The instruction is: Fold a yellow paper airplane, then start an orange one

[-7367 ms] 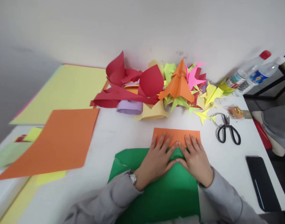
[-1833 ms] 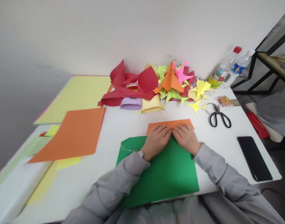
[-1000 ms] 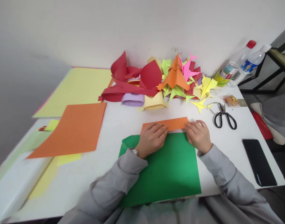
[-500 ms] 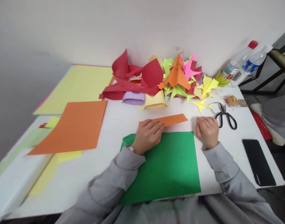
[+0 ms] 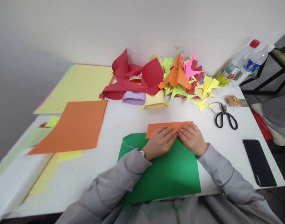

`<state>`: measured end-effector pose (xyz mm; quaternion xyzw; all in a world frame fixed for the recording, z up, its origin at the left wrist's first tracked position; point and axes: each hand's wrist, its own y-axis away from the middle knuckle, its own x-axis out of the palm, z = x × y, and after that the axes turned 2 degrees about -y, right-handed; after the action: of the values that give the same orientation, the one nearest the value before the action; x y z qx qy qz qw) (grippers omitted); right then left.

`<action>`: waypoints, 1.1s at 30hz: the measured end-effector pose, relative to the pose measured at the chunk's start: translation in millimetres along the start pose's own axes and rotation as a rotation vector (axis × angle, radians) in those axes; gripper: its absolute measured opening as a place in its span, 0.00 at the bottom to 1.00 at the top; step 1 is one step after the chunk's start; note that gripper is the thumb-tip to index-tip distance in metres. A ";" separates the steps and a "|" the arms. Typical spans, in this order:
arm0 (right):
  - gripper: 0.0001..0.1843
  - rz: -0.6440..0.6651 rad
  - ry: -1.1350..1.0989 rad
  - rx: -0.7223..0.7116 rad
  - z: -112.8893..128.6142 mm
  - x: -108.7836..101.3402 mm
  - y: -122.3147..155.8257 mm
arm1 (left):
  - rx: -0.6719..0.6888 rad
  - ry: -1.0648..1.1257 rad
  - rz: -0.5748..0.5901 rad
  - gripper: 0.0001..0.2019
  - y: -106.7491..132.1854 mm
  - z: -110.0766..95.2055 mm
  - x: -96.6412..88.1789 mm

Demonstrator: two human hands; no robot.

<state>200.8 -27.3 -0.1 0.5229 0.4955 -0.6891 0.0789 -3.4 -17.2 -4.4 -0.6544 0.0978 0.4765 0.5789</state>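
Observation:
A folded orange paper strip (image 5: 154,128) lies across the far edge of a green paper sheet (image 5: 165,177). My left hand (image 5: 160,141) rests on the strip's near side, its fingers closed against the paper. Close beside it, my right hand (image 5: 192,139) has its fingers pressed together on the strip's right half. The fingertips of both hands almost meet near the middle, covering the strip's near edge there. The green sheet lies flat under my wrists, its far left corner creased.
A large orange sheet (image 5: 79,124) lies left. Behind are red paper shapes (image 5: 133,85) and folded paper planes (image 5: 176,74). Black-handled scissors (image 5: 224,116), a phone (image 5: 259,163) and plastic bottles (image 5: 233,68) are on the right. Another person's grey-clothed leg (image 5: 277,113) shows beyond the table.
My right hand has moved left from near the scissors onto the orange strip. My left hand has shifted right, and the strip has moved right and now lies straighter.

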 end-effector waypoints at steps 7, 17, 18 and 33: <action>0.08 -0.036 0.035 0.061 -2.8 -4.8 3.3 | -0.048 0.001 -0.037 0.09 4.3 8.2 -1.5; 0.08 -0.104 0.138 0.122 -13.7 -13.9 5.6 | -0.087 -0.076 -0.029 0.11 5.9 25.5 -12.6; 0.08 -0.113 0.146 0.129 -15.3 -15.5 5.4 | -0.091 -0.089 -0.031 0.11 6.3 28.0 -14.1; 0.11 -0.154 0.153 0.188 -22.6 -18.3 8.2 | -0.138 -0.161 -0.084 0.12 11.7 42.5 -17.5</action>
<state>228.5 -21.5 10.4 0.5394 0.4719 -0.6947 -0.0613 -42.2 7.9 6.0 -0.6558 -0.0096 0.5086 0.5578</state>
